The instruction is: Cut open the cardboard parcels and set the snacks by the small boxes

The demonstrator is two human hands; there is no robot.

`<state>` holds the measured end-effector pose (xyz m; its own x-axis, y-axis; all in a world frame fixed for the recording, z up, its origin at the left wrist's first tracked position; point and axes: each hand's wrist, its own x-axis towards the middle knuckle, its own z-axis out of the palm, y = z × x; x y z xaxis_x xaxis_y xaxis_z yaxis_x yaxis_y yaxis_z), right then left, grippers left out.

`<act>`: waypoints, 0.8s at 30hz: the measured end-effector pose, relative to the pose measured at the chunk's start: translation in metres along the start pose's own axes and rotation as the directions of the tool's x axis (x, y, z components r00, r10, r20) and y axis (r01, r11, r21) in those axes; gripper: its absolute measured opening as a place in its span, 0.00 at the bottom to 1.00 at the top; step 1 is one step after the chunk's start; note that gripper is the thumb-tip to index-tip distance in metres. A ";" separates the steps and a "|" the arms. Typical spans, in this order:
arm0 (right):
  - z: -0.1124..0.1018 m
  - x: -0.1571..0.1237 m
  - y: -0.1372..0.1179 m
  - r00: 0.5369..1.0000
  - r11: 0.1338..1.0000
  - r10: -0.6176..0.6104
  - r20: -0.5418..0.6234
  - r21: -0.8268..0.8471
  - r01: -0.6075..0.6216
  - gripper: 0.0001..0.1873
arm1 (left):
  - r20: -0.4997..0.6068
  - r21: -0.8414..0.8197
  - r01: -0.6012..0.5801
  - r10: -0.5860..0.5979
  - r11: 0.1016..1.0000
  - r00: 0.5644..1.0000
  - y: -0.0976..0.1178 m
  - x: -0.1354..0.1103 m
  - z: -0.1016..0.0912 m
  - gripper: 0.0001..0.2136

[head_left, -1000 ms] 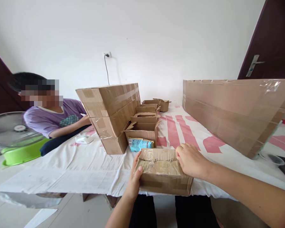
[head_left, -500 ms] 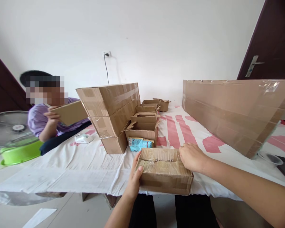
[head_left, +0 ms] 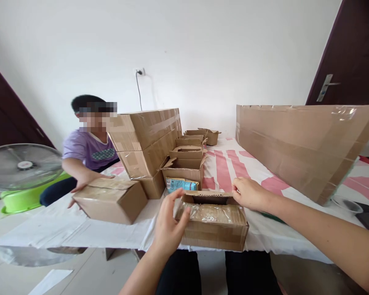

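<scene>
A small taped cardboard box lies at the near edge of the cloth-covered table, right in front of me. Its far top flap stands up and a dark gap shows behind the taped near flap. My left hand is closed round the box's left end, thumb raised by the far corner. My right hand is closed on the far right corner, fingers pinching the raised flap.
A person in a purple shirt holds a closed carton on the table at left. Behind stand stacked cartons, a row of open small boxes, a blue packet. A long carton walls the right. A fan stands at left.
The box's far flap has come up, opening a gap. My left hand shifted up onto the left end. The other person set a carton down on the table at left.
</scene>
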<state>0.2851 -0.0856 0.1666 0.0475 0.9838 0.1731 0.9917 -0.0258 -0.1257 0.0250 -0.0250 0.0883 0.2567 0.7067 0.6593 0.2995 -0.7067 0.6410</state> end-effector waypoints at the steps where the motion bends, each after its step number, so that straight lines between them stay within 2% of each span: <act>1: -0.001 0.001 0.001 1.000 1.000 0.001 -0.005 0.014 -0.001 0.06 | 0.078 0.052 -0.094 0.090 0.994 0.993 0.011 0.002 0.001 0.19; 4: -0.001 0.002 0.002 1.000 0.999 -0.011 -0.020 0.050 0.012 0.06 | 0.355 0.094 -0.311 0.260 0.946 0.898 0.037 0.006 0.016 0.18; 6: -0.001 -0.001 0.001 0.999 0.997 -0.038 -0.035 0.073 0.040 0.07 | 0.432 0.104 -0.350 0.274 0.931 0.859 0.042 0.006 0.033 0.24; 8: 0.000 -0.008 0.000 0.996 0.994 -0.069 -0.049 0.085 0.073 0.07 | 0.440 0.155 -0.323 0.228 0.934 0.869 0.040 0.006 0.048 0.29; 12: 0.001 -0.025 0.000 0.990 0.981 -0.107 -0.087 0.151 0.120 0.09 | 0.454 0.308 -0.321 0.158 0.895 0.877 0.034 0.004 0.060 0.23; 15: 0.003 -0.036 0.004 0.980 0.954 -0.128 -0.150 0.253 0.163 0.09 | 0.475 0.327 -0.363 0.180 0.873 0.861 0.035 0.003 0.057 0.25; 20: 0.008 -0.045 0.009 0.953 0.896 -0.148 -0.266 0.372 0.243 0.07 | 0.510 0.259 -0.427 0.253 0.866 0.822 0.036 0.003 0.050 0.30; 24: 0.011 -0.049 0.009 0.939 0.867 -0.115 -0.325 0.429 0.255 0.07 | 0.510 0.226 -0.429 0.269 0.875 0.817 0.035 0.006 0.047 0.29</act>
<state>0.2906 -0.1320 0.1466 -0.0305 0.8687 0.4945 0.8204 0.3043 -0.4840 0.0807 -0.0436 0.0963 0.7587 0.4041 0.5109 0.3595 -0.9138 0.1889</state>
